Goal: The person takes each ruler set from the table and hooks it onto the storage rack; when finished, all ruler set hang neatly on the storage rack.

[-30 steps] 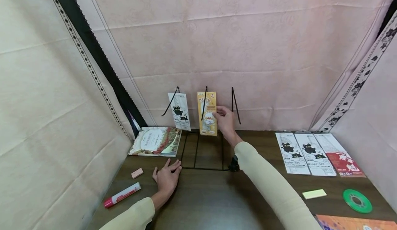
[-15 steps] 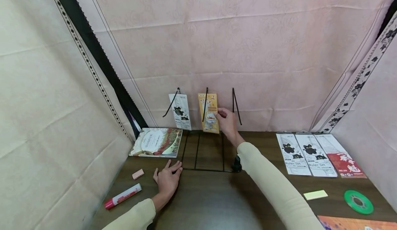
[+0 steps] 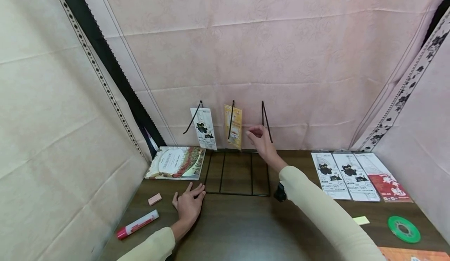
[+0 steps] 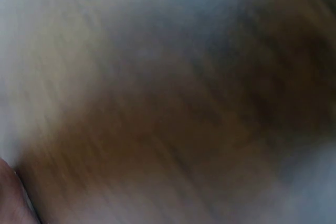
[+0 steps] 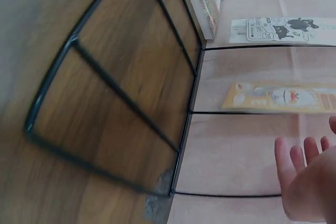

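Note:
A yellow blister pack (image 3: 237, 120) hangs on the middle hook of a black wire display rack (image 3: 232, 194), turned slightly sideways. My right hand (image 3: 261, 142) is just right of the pack, fingers loosely bent and holding nothing. In the right wrist view a gap separates that hand (image 5: 310, 182) from the yellow pack (image 5: 283, 98). A white ruler set pack (image 3: 204, 130) with a black cat print hangs on the left hook. My left hand (image 3: 188, 204) rests on the table, fingers spread, fingertips at the rack base's front left corner. The left wrist view is mostly blurred wood.
A picture book (image 3: 175, 163) leans behind on the left. A pink eraser (image 3: 154, 199) and a glue stick (image 3: 137, 224) lie at left. Two ruler set packs (image 3: 330, 177) and a red-and-white pack (image 3: 391, 188) lie at right, near a green disc (image 3: 404, 229) and an orange item (image 3: 415, 254).
My right hand has let go of the yellow pack and drawn away to the right. The pack now hangs free and has turned on its hook. My left hand stays in place.

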`<state>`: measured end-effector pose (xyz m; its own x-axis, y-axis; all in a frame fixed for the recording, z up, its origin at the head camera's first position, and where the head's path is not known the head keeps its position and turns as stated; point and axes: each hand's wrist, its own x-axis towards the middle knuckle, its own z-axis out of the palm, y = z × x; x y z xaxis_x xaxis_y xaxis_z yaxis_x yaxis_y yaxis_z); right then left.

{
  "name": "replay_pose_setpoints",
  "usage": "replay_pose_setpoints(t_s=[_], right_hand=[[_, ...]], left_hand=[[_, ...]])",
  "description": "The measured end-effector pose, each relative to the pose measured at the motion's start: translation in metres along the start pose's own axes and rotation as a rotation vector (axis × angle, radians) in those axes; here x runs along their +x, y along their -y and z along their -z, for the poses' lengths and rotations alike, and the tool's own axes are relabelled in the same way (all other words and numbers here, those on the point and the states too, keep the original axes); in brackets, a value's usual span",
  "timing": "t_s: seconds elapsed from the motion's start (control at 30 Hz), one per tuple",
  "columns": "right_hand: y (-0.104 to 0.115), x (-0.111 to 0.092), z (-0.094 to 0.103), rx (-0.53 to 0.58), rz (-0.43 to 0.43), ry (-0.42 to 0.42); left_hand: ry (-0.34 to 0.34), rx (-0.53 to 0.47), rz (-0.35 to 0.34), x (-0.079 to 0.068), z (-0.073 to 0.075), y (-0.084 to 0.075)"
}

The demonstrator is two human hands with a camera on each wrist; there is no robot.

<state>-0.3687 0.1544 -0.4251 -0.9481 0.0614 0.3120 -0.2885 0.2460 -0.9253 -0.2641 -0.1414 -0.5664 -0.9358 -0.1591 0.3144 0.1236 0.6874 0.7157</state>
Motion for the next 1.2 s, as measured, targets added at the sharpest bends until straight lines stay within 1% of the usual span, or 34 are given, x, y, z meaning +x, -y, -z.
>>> replay_pose_setpoints(t_s=[0.17, 0.23, 0.4, 0.5, 0.6, 0.7, 0.87, 1.07, 1.2], right_hand=[[-0.001, -0.015, 0.019, -0.097, 0.009, 0.003], [-0.002, -0.020, 0.029, -0.156, 0.004, 0.009], [-0.003, -0.030, 0.052, -0.278, -0.020, 0.046], [-0.007, -0.036, 0.065, -0.358, 0.001, 0.060], [-0.012, -0.042, 0.077, -0.433, 0.039, 0.083], [-0.017, -0.051, 0.090, -0.484, 0.058, 0.108], [-0.030, -0.063, 0.115, -0.594, 0.070, 0.106], [-0.053, -0.073, 0.155, -0.764, 0.051, 0.113], [-0.066, -0.079, 0.181, -0.824, 0.039, 0.116]], left_hand=[[-0.006, -0.001, 0.002, -0.001, 0.000, 0.000], [-0.007, -0.001, 0.004, -0.001, 0.000, 0.000], [-0.006, 0.005, 0.009, 0.000, 0.001, 0.001], [-0.001, 0.010, 0.011, 0.001, 0.001, 0.002], [0.007, 0.008, 0.010, 0.001, 0.001, 0.003], [0.012, 0.002, 0.009, 0.001, 0.000, 0.004], [0.011, 0.002, 0.010, 0.001, -0.001, 0.004], [0.011, 0.006, 0.012, 0.001, -0.001, 0.004], [0.010, 0.008, 0.012, 0.000, -0.001, 0.004]])
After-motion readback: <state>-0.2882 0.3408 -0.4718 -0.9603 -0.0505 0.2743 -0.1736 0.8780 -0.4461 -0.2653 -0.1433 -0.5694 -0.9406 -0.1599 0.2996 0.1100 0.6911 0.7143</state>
